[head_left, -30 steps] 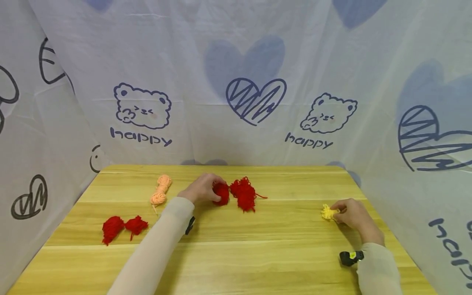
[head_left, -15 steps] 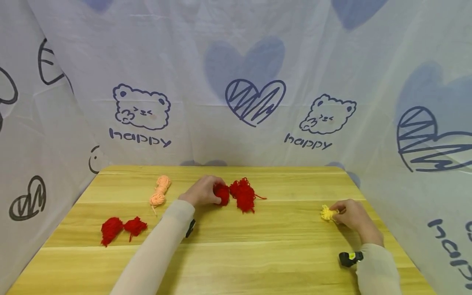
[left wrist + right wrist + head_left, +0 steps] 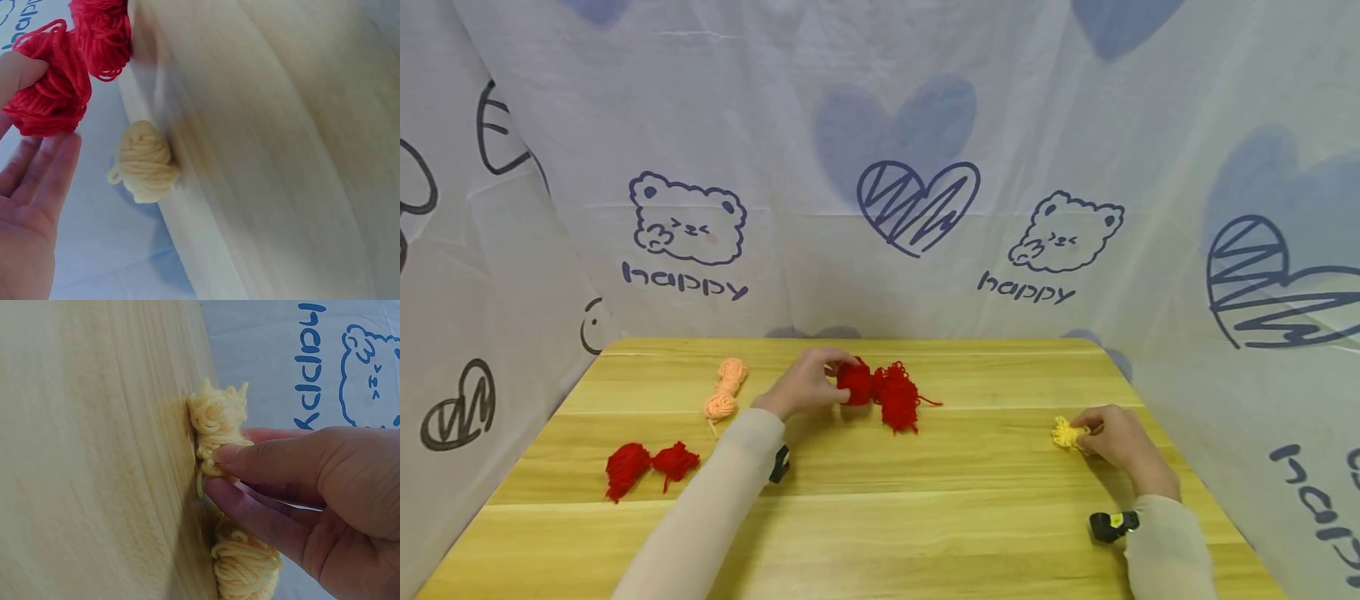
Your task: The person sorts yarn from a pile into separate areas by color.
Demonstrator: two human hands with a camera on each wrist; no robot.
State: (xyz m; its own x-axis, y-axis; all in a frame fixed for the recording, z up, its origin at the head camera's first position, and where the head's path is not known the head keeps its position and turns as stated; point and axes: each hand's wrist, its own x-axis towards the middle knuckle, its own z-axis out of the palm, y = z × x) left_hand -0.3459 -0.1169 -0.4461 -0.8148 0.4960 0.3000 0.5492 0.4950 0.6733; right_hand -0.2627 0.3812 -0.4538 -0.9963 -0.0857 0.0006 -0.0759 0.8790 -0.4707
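Observation:
Near the back middle of the table, my left hand [image 3: 801,386] grips the left lobe of a red yarn skein [image 3: 855,383], tied at its middle. The thumb lies over the yarn and the fingers are beneath it in the left wrist view, where the red skein [image 3: 56,94] tilts up off the wood. Its other lobe, with a loose strand, extends right. On the right side, my right hand [image 3: 1123,437] pinches a yellow yarn skein [image 3: 1066,433] at its narrow waist. Both looped ends of this yellow skein [image 3: 219,412] show in the right wrist view, low on the table.
A peach yarn skein [image 3: 726,389] lies at the back left of the wooden table [image 3: 925,517]. In front of it is another red skein [image 3: 628,469], tied in the middle. A white printed cloth [image 3: 805,242] hangs behind and along both sides.
My left hand has raised the left lobe of the red skein slightly, bringing it closer to the other lobe. My right hand stays on the yellow skein.

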